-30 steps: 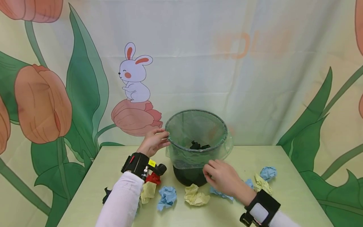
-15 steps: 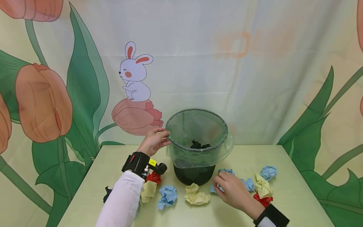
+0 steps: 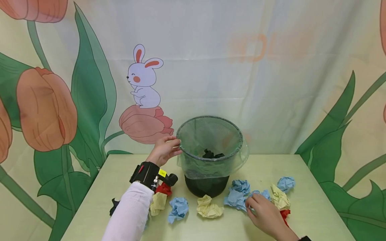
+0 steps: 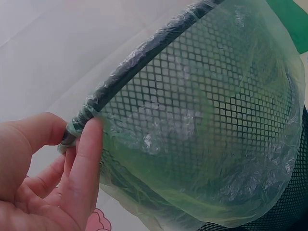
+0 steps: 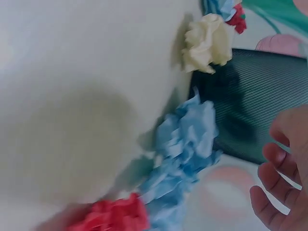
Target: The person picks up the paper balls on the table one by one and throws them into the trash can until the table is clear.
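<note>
My left hand (image 3: 164,149) pinches the rim of a dark mesh wastebasket (image 3: 206,185) between thumb and fingers. A thin green plastic bag (image 4: 192,125) lines the basket and folds over that rim. Some black crumpled pieces (image 3: 212,154) lie inside. To the right of the basket, my right hand (image 3: 268,214) is above the table with fingers loosely bent, holding nothing in the right wrist view. Nearest it are blue crumpled papers (image 3: 236,198) and a red crumpled paper (image 3: 284,216), the latter partly hidden behind the hand.
Along the table (image 3: 90,214) lie more crumpled papers: a yellow one (image 3: 209,207) before the basket, a blue one (image 3: 178,209), and another yellow one (image 3: 280,197) at right. A black piece (image 3: 114,206) is half hidden by the left sleeve. A printed curtain (image 3: 205,67) hangs behind.
My right hand has moved right and toward the table's near edge, away from the basket, uncovering blue papers. My left hand stays on the rim.
</note>
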`<control>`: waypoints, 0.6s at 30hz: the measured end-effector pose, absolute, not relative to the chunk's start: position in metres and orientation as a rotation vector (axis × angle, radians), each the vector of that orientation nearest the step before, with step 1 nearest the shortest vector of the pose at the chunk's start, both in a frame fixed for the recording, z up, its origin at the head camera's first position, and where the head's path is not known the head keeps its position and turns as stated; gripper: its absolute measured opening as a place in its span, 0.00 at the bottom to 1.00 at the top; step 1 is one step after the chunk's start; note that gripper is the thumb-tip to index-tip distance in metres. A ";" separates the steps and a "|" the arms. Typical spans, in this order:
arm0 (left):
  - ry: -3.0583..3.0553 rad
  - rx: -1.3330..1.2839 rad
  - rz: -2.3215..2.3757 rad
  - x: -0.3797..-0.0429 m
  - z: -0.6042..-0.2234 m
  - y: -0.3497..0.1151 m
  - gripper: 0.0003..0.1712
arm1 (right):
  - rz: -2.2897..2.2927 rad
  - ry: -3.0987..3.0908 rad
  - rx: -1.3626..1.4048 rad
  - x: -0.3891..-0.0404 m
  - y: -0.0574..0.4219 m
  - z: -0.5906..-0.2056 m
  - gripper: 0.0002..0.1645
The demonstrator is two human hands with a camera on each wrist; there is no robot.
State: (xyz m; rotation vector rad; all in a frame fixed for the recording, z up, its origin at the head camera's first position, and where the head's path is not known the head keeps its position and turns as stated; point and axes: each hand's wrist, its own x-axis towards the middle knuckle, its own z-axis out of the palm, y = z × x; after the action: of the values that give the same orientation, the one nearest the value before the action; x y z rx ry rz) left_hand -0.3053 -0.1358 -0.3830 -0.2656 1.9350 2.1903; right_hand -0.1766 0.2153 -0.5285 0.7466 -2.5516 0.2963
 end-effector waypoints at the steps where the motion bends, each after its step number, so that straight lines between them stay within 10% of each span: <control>1: 1.933 -0.269 2.191 -0.305 -0.383 -0.136 0.26 | 0.293 -2.558 0.735 -0.175 0.219 -0.531 0.13; 18: 1.932 -0.258 2.184 -0.304 -0.383 -0.136 0.27 | 0.317 -2.818 0.371 -0.164 0.258 -0.559 0.22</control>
State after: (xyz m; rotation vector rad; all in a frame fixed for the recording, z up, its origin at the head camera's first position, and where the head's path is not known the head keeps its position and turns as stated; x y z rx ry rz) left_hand -0.3043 -0.1359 -0.3828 -0.2582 1.9315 2.1841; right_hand -0.1645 0.2583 -0.5593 0.3706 -2.8183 0.3168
